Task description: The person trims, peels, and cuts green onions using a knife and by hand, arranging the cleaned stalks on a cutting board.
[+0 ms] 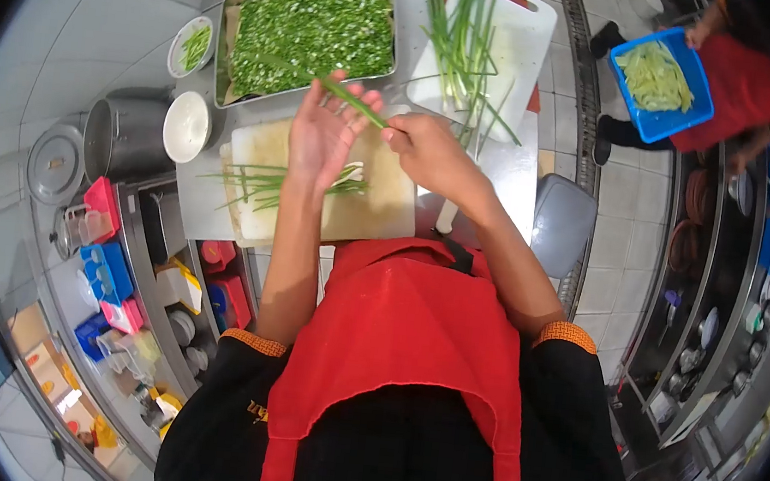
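A green onion stalk runs from my right hand, which pinches its end, across the fingers of my left hand. That left hand is palm up with its fingers apart. Below it, several green onions with pale ends lie on a worn cutting board. To the upper right, a bunch of long green onions rests on a white cutting board. A white handle, seemingly a knife's, lies at the table's near edge, partly hidden by my right forearm.
A metal tray full of chopped green onion stands at the back. Left of it are a bowl of cut greens, a white bowl and a large pot. At right, another person carries a blue basin of pale green pieces.
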